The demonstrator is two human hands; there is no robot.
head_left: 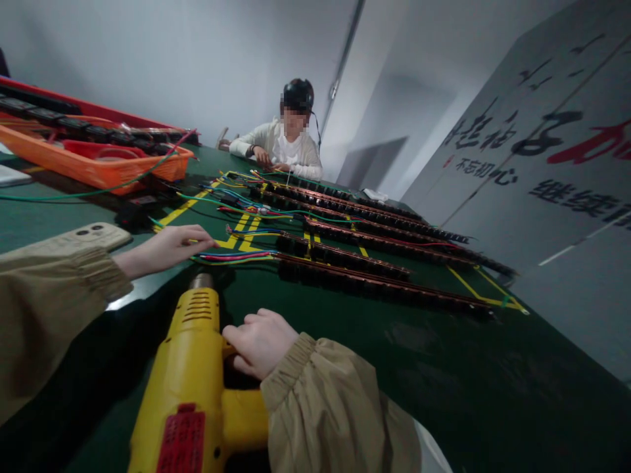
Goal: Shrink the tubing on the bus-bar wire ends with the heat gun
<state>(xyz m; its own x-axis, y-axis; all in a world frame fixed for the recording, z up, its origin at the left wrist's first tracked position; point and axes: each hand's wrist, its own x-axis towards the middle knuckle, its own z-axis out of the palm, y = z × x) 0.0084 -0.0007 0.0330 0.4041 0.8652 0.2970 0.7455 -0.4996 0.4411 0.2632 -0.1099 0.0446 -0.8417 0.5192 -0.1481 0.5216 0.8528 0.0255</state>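
My left hand [165, 249] has its fingers drawn together at the end of a bundle of coloured wires [236, 257], red, blue and green among them. The wires run right into a long dark strip with copper-coloured edging [374, 284]. A yellow heat gun [185, 355] with a red label is in front of me, its metal nozzle [201, 281] pointing toward the wires and my left hand. My right hand [263, 341] is closed at the gun's right side, by a yellow loop near the handle. My sleeve covers part of the handle.
More strips with wire leads [389, 240] lie across the green table [493, 387], marked with yellow tape. An orange basket [162, 172] of dark parts stands at the left. Nearer is a phone [73, 240]. Across the table sits a co-worker [279, 148], hands near the strips.
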